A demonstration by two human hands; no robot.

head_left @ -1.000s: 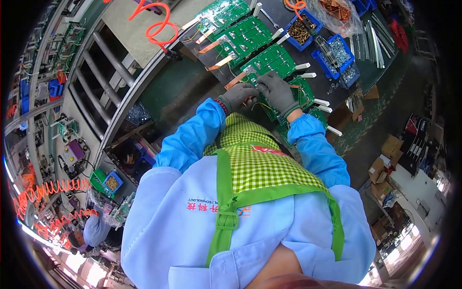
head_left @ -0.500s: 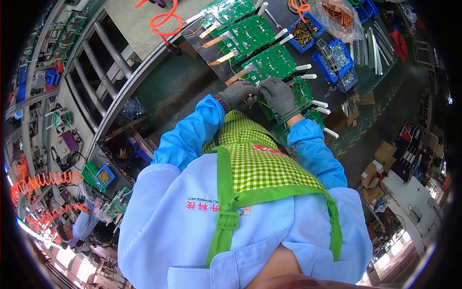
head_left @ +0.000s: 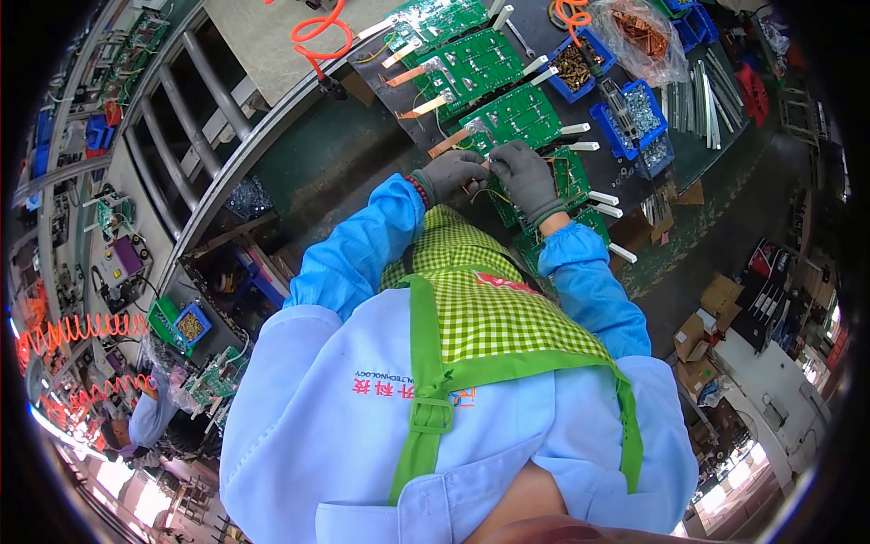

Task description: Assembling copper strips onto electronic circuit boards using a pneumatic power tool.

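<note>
Both my hands wear grey gloves and meet over the near end of a row of green circuit boards. My left hand [head_left: 451, 175] is closed in a pinch, with a small coppery bit showing by its fingers. My right hand [head_left: 527, 181] is also closed, its fingertips close to the left ones; what either grips is mostly hidden. Under and beside the right hand is a green circuit board [head_left: 569, 174], partly covered. A thin yellow wire [head_left: 494, 193] curves out below the fingers. Just beyond lies another green circuit board [head_left: 518, 116] with a copper strip [head_left: 448, 143] sticking out leftward.
More boards [head_left: 480, 63] with white posts line the dark bench. Blue bins of brass-coloured screws [head_left: 571, 70] and silver hardware [head_left: 642, 113] stand right, a power screwdriver [head_left: 618, 107] over one. Metal bars [head_left: 707, 100] lie farther right. An orange coiled hose [head_left: 322, 36] hangs at upper left.
The view has shifted slightly. My hands stay together at the same spot by the board, with only small finger movement.
</note>
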